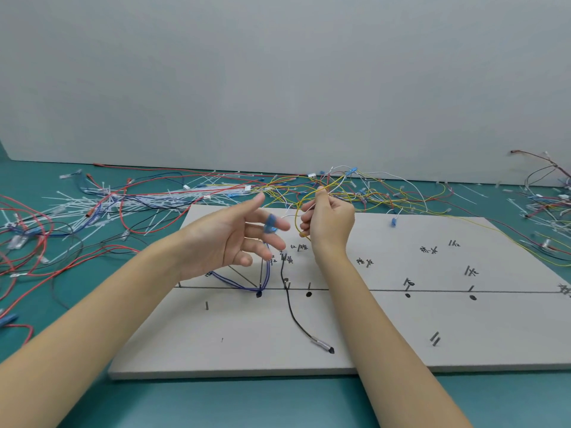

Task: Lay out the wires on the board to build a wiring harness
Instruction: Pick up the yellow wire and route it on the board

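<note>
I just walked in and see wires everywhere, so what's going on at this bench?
A person is building a wiring harness on a grey board studded with pins. The right hand pinches a yellow wire lifted above the board, while the left hand is spread open beside it, with a blue connector at its fingers. A blue wire and a black wire already lie on the board. Loose wires and white cable ties litter the green table.

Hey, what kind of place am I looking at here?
Probably a workbench for assembling wiring harnesses. A grey board marked with lines and set with pins lies on a green mat, loose wires and white cable ties are strewn behind it, and the right hand holds a yellow wire.
</note>
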`<state>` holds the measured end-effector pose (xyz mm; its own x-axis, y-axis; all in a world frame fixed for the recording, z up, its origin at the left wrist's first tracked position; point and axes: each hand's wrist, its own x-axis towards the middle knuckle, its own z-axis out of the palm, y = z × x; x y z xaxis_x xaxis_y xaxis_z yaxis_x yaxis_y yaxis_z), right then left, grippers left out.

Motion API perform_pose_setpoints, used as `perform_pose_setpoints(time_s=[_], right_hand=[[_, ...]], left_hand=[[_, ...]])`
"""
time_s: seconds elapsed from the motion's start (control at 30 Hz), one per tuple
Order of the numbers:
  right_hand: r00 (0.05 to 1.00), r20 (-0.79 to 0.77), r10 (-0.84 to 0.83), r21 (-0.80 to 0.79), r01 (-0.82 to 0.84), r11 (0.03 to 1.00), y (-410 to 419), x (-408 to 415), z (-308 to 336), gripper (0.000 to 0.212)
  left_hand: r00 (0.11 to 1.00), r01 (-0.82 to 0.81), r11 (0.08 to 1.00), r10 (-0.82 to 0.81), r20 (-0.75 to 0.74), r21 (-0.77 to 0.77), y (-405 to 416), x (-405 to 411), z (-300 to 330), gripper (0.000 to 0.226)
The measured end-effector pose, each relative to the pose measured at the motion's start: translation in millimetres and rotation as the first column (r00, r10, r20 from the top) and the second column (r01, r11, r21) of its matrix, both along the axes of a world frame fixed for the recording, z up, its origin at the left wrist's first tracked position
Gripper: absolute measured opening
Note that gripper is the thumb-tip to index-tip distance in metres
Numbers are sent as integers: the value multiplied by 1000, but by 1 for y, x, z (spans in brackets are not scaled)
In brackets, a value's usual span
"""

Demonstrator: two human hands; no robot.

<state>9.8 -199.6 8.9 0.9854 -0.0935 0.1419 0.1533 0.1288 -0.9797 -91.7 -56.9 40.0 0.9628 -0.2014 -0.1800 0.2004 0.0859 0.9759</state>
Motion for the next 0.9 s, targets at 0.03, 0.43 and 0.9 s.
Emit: perform_pose_setpoints(time_s=[0.03,0.43,0.9], right_hand=[[1000,-14,-1,10,1,1000,0,0,0,46],[990,-132,53,150,-33,988,-3,2,5,45],[988,-148,44,130,-25,991,-4,1,6,45]], left_hand=[[999,-46,999,46,-5,11,-1,0,-2,51],[970,-217,976,218,-106,20,7,-2,-13,26],[986,-158,951,141,84,266,6,-7,-11,14]])
